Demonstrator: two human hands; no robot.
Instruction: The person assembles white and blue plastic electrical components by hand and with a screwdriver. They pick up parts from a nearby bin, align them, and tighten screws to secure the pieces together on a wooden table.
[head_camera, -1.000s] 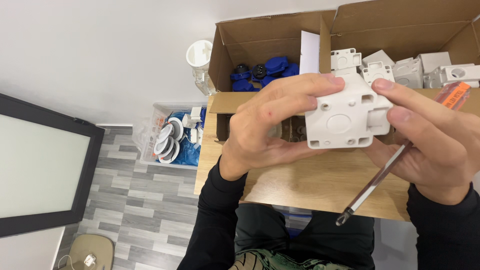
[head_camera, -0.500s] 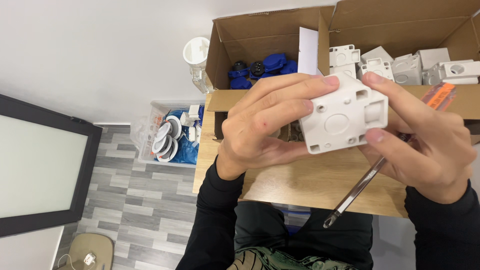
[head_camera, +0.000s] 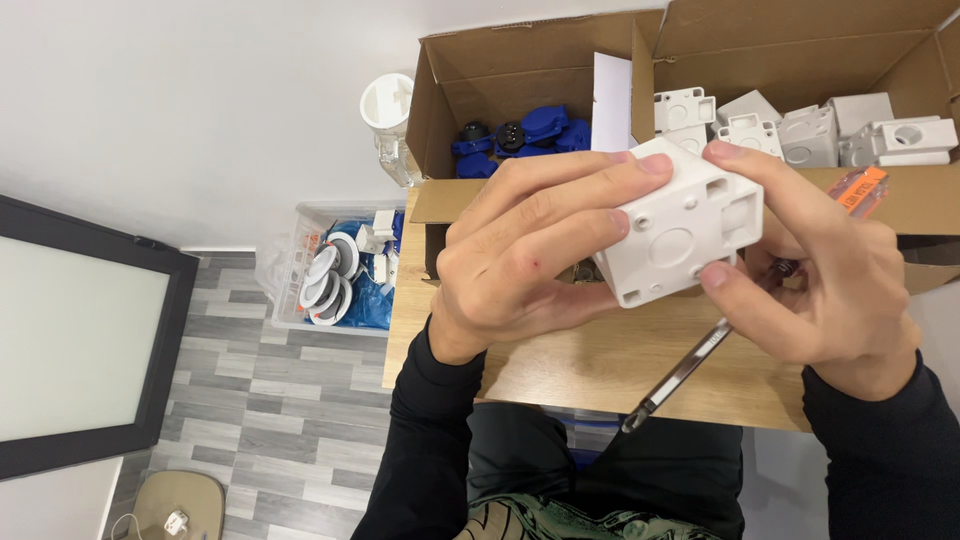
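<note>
White plastic, a square junction box (head_camera: 680, 235), sits gripped between both hands above the wooden table (head_camera: 600, 360). The left hand (head_camera: 530, 250) wraps its fingers over the box's near side; the right hand (head_camera: 830, 280) pinches its far corner while also holding a screwdriver (head_camera: 700, 360) with an orange handle. Behind, cardboard boxes (head_camera: 520, 70) hold blue parts (head_camera: 530, 130) and more white boxes (head_camera: 830, 135).
</note>
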